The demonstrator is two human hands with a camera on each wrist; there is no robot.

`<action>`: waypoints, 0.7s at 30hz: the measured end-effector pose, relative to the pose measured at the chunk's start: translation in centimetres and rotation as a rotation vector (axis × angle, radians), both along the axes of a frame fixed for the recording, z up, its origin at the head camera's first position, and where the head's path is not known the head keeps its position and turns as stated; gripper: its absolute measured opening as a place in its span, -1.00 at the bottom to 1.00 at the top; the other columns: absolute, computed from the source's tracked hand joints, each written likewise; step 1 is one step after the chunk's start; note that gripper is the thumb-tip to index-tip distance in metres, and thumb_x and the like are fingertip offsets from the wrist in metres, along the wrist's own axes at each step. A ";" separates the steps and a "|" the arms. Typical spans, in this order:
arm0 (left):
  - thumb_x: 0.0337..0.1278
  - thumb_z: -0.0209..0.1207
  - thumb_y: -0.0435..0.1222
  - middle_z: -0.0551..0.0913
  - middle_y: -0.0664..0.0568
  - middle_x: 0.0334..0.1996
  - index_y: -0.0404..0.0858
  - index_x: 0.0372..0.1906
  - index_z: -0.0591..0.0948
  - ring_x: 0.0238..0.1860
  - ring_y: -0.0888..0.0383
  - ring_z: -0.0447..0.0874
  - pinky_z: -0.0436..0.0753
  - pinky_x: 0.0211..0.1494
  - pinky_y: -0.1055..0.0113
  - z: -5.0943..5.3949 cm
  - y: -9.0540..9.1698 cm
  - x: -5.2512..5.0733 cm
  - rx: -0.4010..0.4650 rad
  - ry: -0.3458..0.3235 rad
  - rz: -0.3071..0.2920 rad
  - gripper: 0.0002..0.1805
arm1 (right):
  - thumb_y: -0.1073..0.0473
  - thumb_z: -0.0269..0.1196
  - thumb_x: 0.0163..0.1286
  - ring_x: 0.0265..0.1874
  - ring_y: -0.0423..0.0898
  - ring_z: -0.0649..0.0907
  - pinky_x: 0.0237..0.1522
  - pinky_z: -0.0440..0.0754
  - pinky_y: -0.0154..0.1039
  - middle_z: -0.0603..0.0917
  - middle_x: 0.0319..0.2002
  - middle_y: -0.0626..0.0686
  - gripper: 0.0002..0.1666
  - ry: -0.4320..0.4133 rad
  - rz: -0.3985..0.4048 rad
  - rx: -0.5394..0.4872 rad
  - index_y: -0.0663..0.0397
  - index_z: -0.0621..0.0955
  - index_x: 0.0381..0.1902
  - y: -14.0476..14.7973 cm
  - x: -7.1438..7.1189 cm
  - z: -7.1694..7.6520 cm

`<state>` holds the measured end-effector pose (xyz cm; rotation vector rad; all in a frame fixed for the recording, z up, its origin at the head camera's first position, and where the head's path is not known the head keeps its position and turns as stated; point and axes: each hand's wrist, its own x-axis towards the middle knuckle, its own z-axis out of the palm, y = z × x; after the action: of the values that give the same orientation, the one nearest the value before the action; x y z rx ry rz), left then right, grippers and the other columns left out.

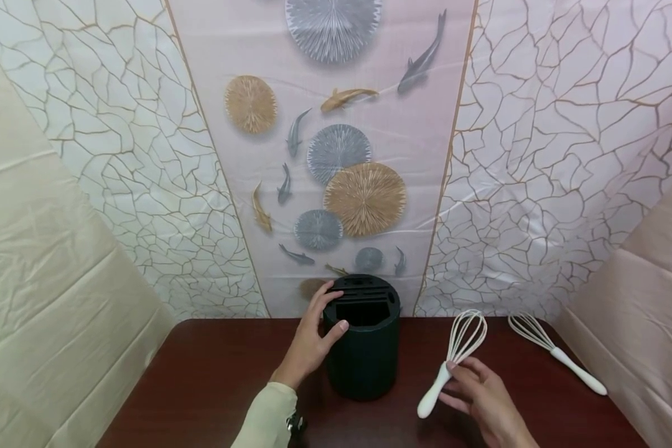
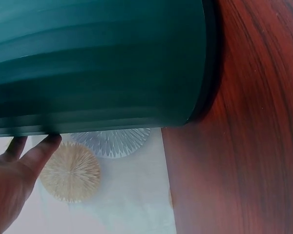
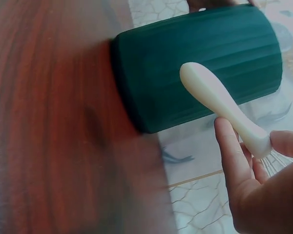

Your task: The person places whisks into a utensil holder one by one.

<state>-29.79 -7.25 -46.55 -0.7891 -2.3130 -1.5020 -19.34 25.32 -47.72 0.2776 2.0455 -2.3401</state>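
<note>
Plainly, the head view shows the two hands apart: the left hand point(image 1: 307, 348) grips the rim of a dark green holder point(image 1: 364, 367), thumb on the near edge and fingers around the side, while the right hand point(image 1: 484, 395) pinches a white whisk point(image 1: 437, 389) near where wires meet handle. That held whisk is to the right of the holder, between the hands, wires up and handle slanting down toward the person. Judging by this, picking up one whisk is done; neither whisk is in the holder, and a second whisk point(image 1: 579, 371) lies untouched beyond the right hand, to its right. Under everything is a dark reddish counter point(image 1: 213, 373), its bare stretch left of the left hand; ahead of both hands hangs a printed cloth point(image 1: 336, 149) with fish and round motifs, flanked by plain draped fabric point(image 1: 50, 280) on the outer sides. From the left wrist, the holder's ribbed side looms over the left hand's fingertips, which touch it, with the counter's wood grain showing beyond. From the right wrist, the handle juts from the right hand in front of the holder, apparently clear of the blurred counter.
</note>
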 end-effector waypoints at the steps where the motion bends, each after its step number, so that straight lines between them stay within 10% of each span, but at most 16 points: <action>1: 0.55 0.20 -0.05 0.06 0.15 0.70 0.16 0.56 0.38 0.67 -0.06 0.05 0.35 0.41 -0.43 0.1 0.0 0.0 0.004 -0.002 0.001 -0.42 | 0.19 0.19 0.63 -0.18 -0.05 0.76 -0.03 0.78 0.00 0.76 -0.17 0.04 -0.69 0.010 0.002 -0.003 0.27 0.48 0.17 -0.1 0.0 0.4; 21: 0.58 0.15 -0.04 0.04 0.09 0.71 0.13 0.57 0.36 0.66 -0.08 0.07 0.36 0.40 -0.44 0.0 0.1 0.0 0.005 0.016 -0.006 -0.43 | 0.15 0.20 0.65 -0.16 -0.04 0.80 -0.04 0.78 -0.02 0.80 -0.16 0.07 -0.66 0.070 0.046 0.005 0.28 0.51 0.20 -1.7 -0.3 4.7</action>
<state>-29.75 -7.15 -46.55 -0.8041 -2.2971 -1.4976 -19.63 23.65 -43.07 0.1491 2.0645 -2.3510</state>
